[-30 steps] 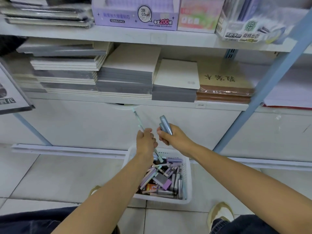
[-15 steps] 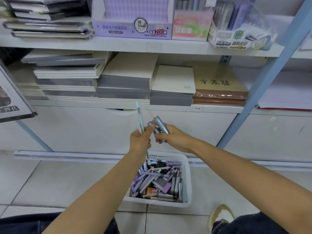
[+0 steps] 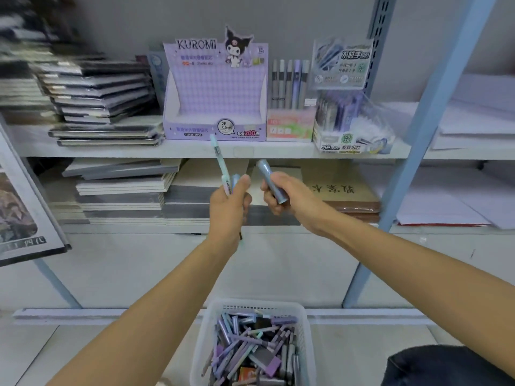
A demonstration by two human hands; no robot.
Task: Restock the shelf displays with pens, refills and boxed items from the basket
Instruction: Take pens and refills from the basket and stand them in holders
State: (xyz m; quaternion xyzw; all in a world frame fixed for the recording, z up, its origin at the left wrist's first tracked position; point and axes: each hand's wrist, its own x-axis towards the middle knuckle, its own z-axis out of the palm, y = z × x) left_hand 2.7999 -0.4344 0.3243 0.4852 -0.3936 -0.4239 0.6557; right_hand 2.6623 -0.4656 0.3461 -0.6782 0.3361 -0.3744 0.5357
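Left grip [image 3: 229, 208] clamped on mint pen [image 3: 218, 158], tip up. Right grip [image 3: 287, 199] clamped on grey tube [image 3: 269, 181]. Kuromi box [image 3: 214, 90] at 12 o'clock; basket [image 3: 204, 332] at 6 o'clock.

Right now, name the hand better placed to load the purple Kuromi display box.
Probably the left hand: it sits directly below the Kuromi display box, and its mint pen points up at the box's front. The right hand, gripping a grey-blue tube, is off to the side.

Upper-left notebook stacks [image 3: 25, 87] blurred, basket [image 3: 203, 338] cut off below
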